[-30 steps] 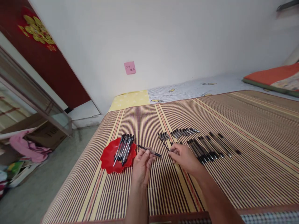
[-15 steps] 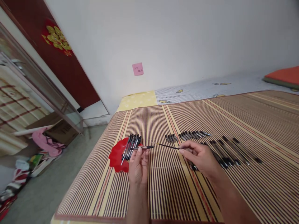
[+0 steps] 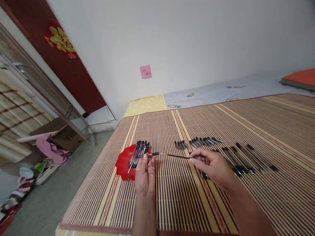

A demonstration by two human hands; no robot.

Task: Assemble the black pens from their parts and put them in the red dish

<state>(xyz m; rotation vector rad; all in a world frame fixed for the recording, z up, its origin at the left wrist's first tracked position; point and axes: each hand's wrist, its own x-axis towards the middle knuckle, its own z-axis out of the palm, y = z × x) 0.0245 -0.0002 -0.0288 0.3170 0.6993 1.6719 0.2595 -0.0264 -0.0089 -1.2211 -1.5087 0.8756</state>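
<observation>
My left hand (image 3: 145, 173) is closed on a pen barrel (image 3: 154, 153) with a black end, held level between thumb and fingers. A thin black ink refill (image 3: 177, 156) is pinched at its right end by my right hand (image 3: 206, 164). Its clear left end meets the black end of the barrel, in line with it; whether it has entered cannot be seen. Behind my left hand a red scalloped plate (image 3: 121, 165) carries several assembled-looking pens (image 3: 140, 152). Partly behind my right hand lie several clear barrels with black ends (image 3: 242, 155).
Small dark pen parts (image 3: 181, 144) and a row of black-tipped clear pieces (image 3: 205, 141) lie farther back on the striped mat (image 3: 167, 196). A pink note (image 3: 145, 71) is on the wall. An orange folded cloth (image 3: 300, 78) rests at far right.
The refill's left end has come up to the barrel's black end, closing the small gap between them. The barrel has shifted slightly left. Both hands keep their grips.
</observation>
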